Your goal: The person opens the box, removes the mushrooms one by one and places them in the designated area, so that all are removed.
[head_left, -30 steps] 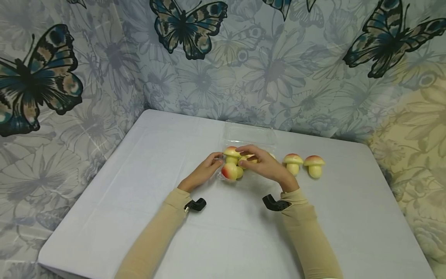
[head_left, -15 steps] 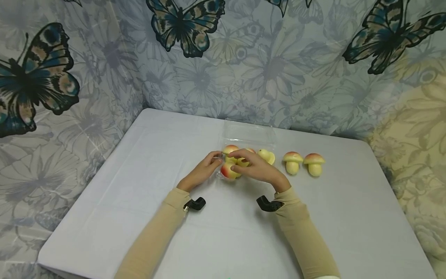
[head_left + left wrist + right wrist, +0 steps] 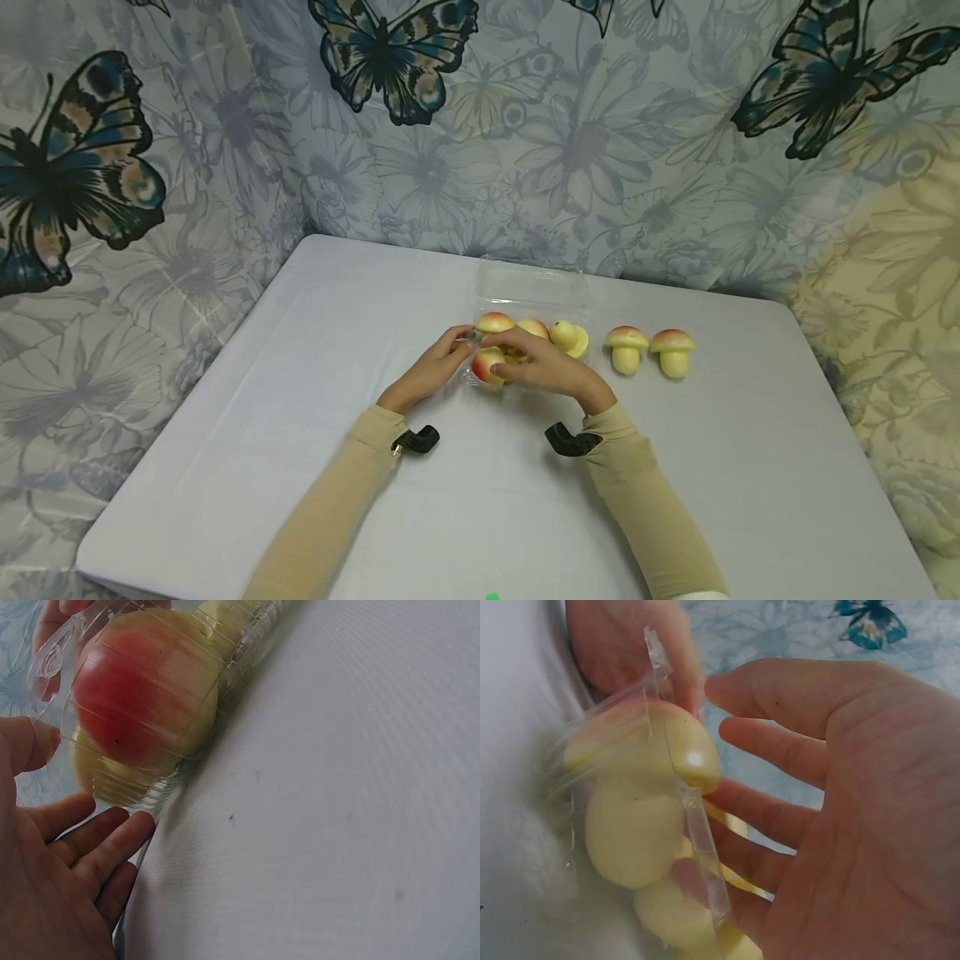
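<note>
A clear plastic box (image 3: 532, 287) stands with its lid folded back and several toy mushrooms inside. My left hand (image 3: 429, 369) is at its left end; in the left wrist view the fingers (image 3: 116, 840) lie loosely extended along the lower wall, thumb near the rim. My right hand (image 3: 546, 365) reaches in from the right over the front-left mushroom (image 3: 485, 365), whose red cap shows through the plastic. In the right wrist view its fingers (image 3: 772, 754) are spread, with the fingertips close to the mushroom's pale yellow cap (image 3: 637, 742) and nothing gripped.
Two more toy mushrooms, a left one (image 3: 626, 350) and a right one (image 3: 672, 354), are on the white-covered table (image 3: 750, 467) to the right of the box. Butterfly-patterned wallpaper (image 3: 585, 150) rises behind the table's back edge.
My right hand has moved left and slightly down, from over the box's middle to the front-left mushroom, uncovering the mushrooms at the box's right side. My left hand has stayed at the left end.
</note>
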`<state>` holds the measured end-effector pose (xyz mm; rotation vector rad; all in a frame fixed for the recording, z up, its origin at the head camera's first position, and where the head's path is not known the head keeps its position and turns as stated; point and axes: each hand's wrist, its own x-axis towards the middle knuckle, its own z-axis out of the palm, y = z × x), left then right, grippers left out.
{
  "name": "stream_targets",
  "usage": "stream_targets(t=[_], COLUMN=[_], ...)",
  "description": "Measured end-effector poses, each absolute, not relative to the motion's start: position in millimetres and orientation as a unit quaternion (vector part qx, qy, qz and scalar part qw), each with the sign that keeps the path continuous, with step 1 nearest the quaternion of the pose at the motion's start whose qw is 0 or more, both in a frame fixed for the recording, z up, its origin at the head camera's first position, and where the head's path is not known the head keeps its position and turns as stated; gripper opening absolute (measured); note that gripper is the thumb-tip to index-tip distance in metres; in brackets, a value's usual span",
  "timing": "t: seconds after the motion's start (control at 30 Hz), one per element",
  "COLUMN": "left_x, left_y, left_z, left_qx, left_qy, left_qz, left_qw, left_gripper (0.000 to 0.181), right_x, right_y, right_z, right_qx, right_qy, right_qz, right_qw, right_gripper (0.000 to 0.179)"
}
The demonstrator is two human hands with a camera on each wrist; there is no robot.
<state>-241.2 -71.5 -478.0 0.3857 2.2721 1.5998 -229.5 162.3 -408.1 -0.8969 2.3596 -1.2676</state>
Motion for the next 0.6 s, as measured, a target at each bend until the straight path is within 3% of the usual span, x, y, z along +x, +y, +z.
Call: stream_targets(t=[0.6], left_x=[-239.8], left_y=[-71.2], left_z=[-475.8], left_qx=[0.132], left_qy=[0.799], left_qz=[0.563], left_qw=[0.164], left_gripper=[0.051], right_x=[-230.0], right_y=[161.5], right_z=[-408.4], right_qx=[-0.341], right_qy=[0.830], right_qz=[-0.403], right_qw=[0.181], right_gripper=[0.042])
